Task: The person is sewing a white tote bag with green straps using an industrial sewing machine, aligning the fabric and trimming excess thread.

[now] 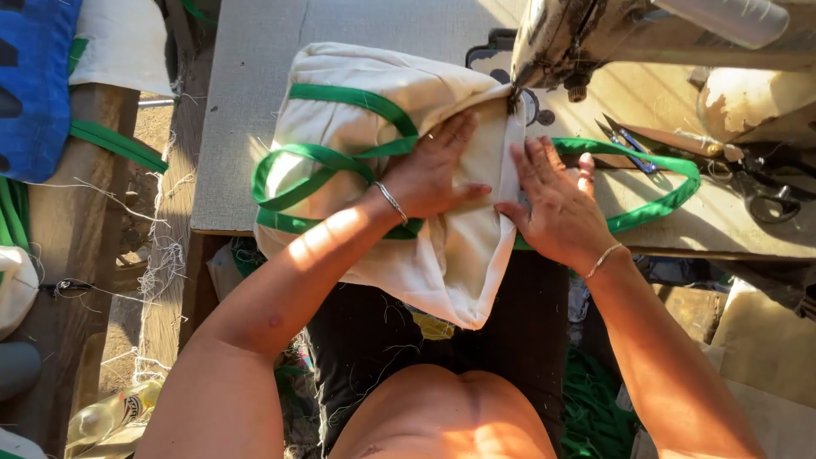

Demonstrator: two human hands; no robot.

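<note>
A cream cloth bag [365, 93] with green strap handles [314, 157] lies on the sewing table [246, 85], its lower end hanging over the front edge. My left hand [429, 170] presses flat on the cloth, fingers spread toward the needle. My right hand [557, 204] presses the fabric's right edge just below the sewing machine head [561, 42]. A green strap [654, 200] loops out to the right of my right hand. Both wrists wear thin bracelets.
Scissors [765, 195] and small snips [625, 140] lie on the table at the right. A blue cloth [34, 85] and more cream and green pieces hang at the left. A plastic bottle [110, 416] lies on the ground among loose threads.
</note>
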